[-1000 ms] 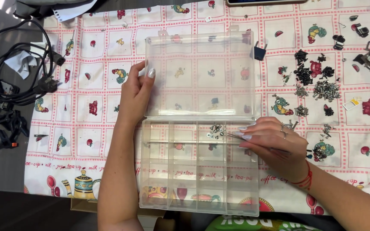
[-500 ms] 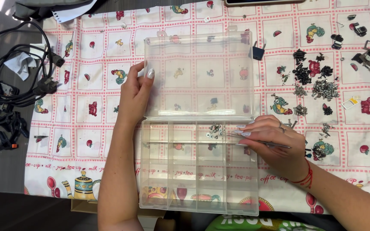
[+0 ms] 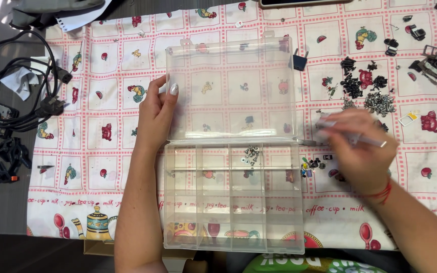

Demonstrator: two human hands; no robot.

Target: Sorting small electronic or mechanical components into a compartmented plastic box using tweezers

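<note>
Gripping a thin silvery tool (image 3: 352,137), the right hand (image 3: 360,151) is blurred; its fingers curl round the shaft, whose tip pointing right shows past the knuckles. It sits over the cloth just right of the box (image 3: 233,197), apart from it. A red thread circles the wrist.

From the head view, the left hand (image 3: 157,114) lies flat with fingers together against the left edge of the lid (image 3: 231,86), thumb on the clear plastic, holding nothing. Its nails are pale and glossy.

That box is a clear, hard plastic organiser, rectangular, split by thin walls into rows of small cells. Its lid is folded back flat on the cloth, hinged along the middle. One cell in the top row, near the centre, holds a small heap of shiny metal screws (image 3: 250,154); the other cells look bare.

Under everything is a tablecloth (image 3: 102,167) printed with pink-dotted squares, fruit and teapots. Right of the box, by the right hand, lie a few tiny dark and coloured bits (image 3: 313,164). Farther up are piles of black parts (image 3: 360,81) and bright screws. Black cables (image 3: 6,101) coil on the grey table at far left.
</note>
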